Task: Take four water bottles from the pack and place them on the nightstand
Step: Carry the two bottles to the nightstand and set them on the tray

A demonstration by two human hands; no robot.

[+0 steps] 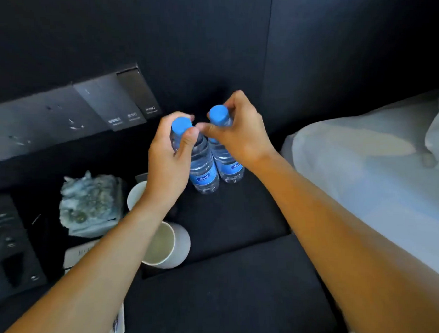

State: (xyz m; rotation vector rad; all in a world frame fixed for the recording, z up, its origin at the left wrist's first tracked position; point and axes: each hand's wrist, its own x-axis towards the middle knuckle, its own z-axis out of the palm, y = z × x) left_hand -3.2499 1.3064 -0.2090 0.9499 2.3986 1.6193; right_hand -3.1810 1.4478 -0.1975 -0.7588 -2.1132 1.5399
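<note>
Two clear water bottles with blue caps and blue labels stand side by side on the dark nightstand top (230,215). My left hand (171,163) wraps the neck of the left bottle (203,172), just under its cap. My right hand (239,135) grips the neck of the right bottle (225,161) from the right side. Both bottle bases appear to rest on the surface, close together. The pack is out of sight.
Two white paper cups (166,245) stand left of the bottles, one partly behind my left wrist. A crumpled tissue pack (90,203) lies further left. Dark switch panels (111,105) line the wall. White bedding (362,166) borders the right side.
</note>
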